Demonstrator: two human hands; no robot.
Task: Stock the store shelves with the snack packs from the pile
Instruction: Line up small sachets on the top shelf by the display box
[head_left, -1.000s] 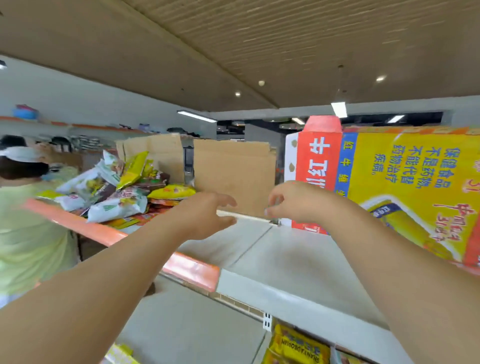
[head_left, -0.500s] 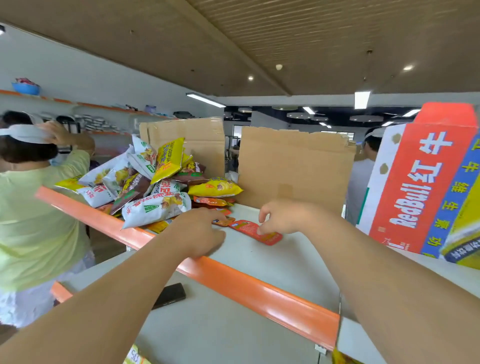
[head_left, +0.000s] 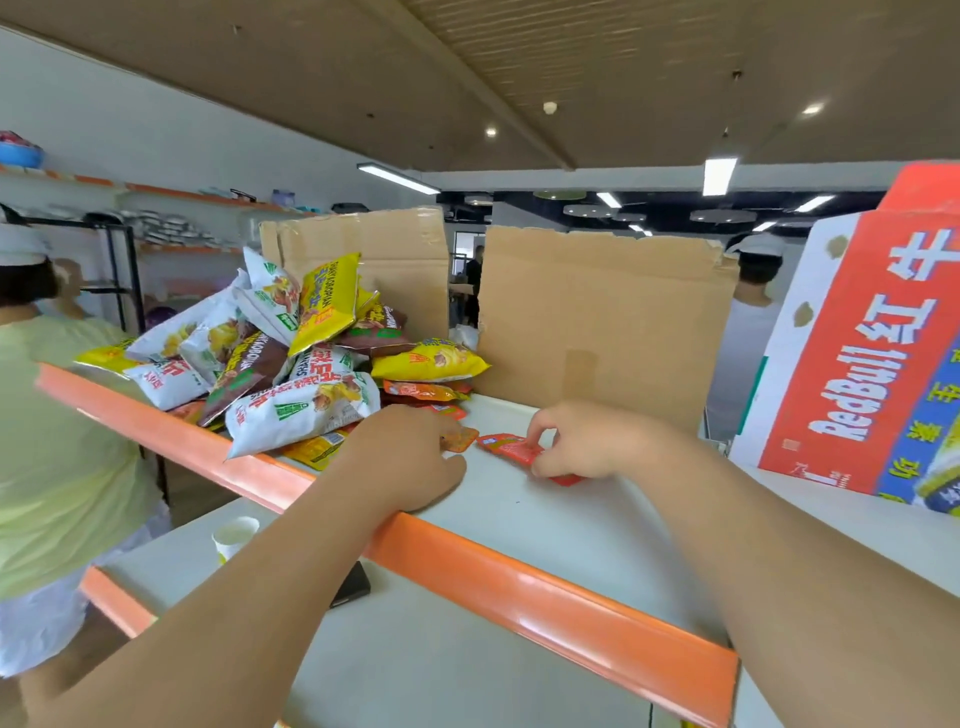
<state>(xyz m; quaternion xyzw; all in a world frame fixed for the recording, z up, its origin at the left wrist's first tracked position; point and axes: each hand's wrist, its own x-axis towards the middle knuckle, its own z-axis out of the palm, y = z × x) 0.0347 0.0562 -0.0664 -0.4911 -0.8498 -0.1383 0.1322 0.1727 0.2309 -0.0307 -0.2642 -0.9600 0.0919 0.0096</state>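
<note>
While right hand (head_left: 587, 441) pinches a red sachet (head_left: 506, 446), left hand (head_left: 410, 462) half-hides an orange sachet (head_left: 462, 439), grip unclear.

A red, white and yellow Red Bull carton (head_left: 852, 364) stands at the right. Two torn brown cardboard sheets stand upright at the back, the left sheet (head_left: 384, 260) and the right sheet (head_left: 597, 322) apart by a narrow gap. A white paper cup (head_left: 234, 535) and a dark phone (head_left: 353, 584) sit low at the left, near each other. A person in a pale green shirt (head_left: 62, 441) stands at far left. Strip lights (head_left: 719, 175) glow overhead.
</note>
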